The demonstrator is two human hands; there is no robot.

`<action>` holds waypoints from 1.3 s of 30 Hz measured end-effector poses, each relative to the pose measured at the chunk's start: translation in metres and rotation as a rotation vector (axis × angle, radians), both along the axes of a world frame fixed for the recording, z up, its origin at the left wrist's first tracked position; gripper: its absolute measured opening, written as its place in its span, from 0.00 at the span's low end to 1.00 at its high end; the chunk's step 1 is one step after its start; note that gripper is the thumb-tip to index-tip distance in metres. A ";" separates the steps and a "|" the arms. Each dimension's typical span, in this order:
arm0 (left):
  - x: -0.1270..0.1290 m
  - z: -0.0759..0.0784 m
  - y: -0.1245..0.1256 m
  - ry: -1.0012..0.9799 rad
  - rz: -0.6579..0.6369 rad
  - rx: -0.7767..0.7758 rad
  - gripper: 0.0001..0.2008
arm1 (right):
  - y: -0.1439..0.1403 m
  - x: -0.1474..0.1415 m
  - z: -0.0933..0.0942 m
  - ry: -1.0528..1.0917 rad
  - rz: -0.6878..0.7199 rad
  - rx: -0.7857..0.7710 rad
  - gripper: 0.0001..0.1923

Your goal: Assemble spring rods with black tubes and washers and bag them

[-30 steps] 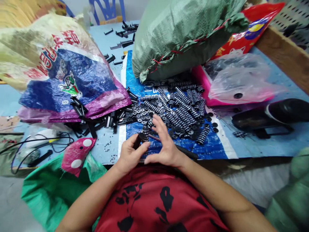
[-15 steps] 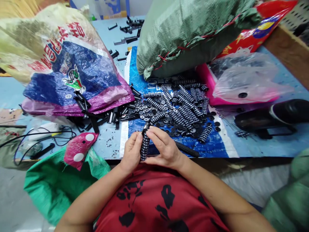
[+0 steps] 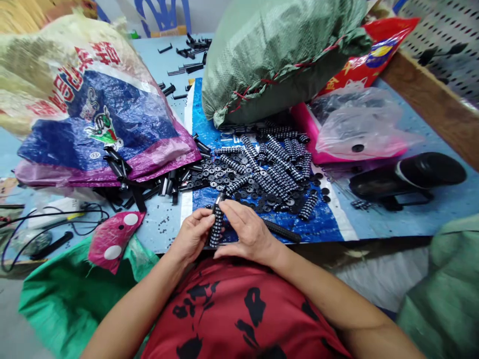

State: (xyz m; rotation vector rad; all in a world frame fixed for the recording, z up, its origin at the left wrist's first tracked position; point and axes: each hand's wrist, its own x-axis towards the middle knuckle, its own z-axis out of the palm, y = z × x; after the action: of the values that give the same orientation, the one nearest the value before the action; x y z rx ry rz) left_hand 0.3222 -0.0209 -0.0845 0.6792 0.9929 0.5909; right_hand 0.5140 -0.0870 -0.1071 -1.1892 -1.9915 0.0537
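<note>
Desk (image 3: 411, 219): one blue woven sheet (image 3: 329, 227) as landmark. Behind it, one green sack (image 3: 277, 50); left of it, one printed sack (image 3: 93, 109). On it, a heap of ringed rods (image 3: 277, 169) and loose black washers (image 3: 220, 172), too many to count. At its near edge, left hand (image 3: 190, 237) and right hand (image 3: 250, 232) both pinch one washer-loaded rod (image 3: 216, 227), upright. Judgement: keep rod steady, washers square.

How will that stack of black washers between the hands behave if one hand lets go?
The stack of washers is long, thin and held near upright by both the left hand and right hand, so it probably tips easily. Being round, it likely rolls on the blue sheet.
</note>
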 end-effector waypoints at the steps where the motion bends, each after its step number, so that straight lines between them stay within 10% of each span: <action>1: -0.004 -0.003 0.003 0.046 0.008 0.075 0.26 | -0.004 0.006 -0.003 -0.015 -0.020 -0.016 0.53; 6: -0.038 -0.013 0.024 0.534 -0.108 0.786 0.15 | -0.021 0.033 -0.019 -0.312 -0.356 -0.138 0.10; 9: -0.050 -0.011 0.041 0.818 -0.358 0.993 0.12 | -0.023 0.034 -0.018 -0.342 -0.366 -0.150 0.06; 16: -0.043 -0.010 0.058 0.841 -0.558 0.679 0.23 | -0.011 0.011 0.001 -0.026 -0.158 -0.052 0.15; 30: -0.026 -0.012 0.079 0.818 -0.652 0.731 0.22 | -0.017 -0.015 0.003 -0.202 0.064 -0.164 0.07; 34: -0.051 0.023 0.067 0.939 -0.679 0.878 0.13 | -0.020 0.004 -0.002 -0.078 0.044 -0.091 0.10; 39: -0.140 0.079 0.065 0.742 -1.146 0.478 0.16 | -0.018 0.029 -0.017 -0.284 -0.183 -0.046 0.09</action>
State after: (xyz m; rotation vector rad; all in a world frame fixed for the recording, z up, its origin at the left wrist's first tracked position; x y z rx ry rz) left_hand 0.1827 0.0444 -0.0054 1.7886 0.9310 -0.5115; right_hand 0.5431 -0.1048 -0.1237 -1.4718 -2.1218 -0.1721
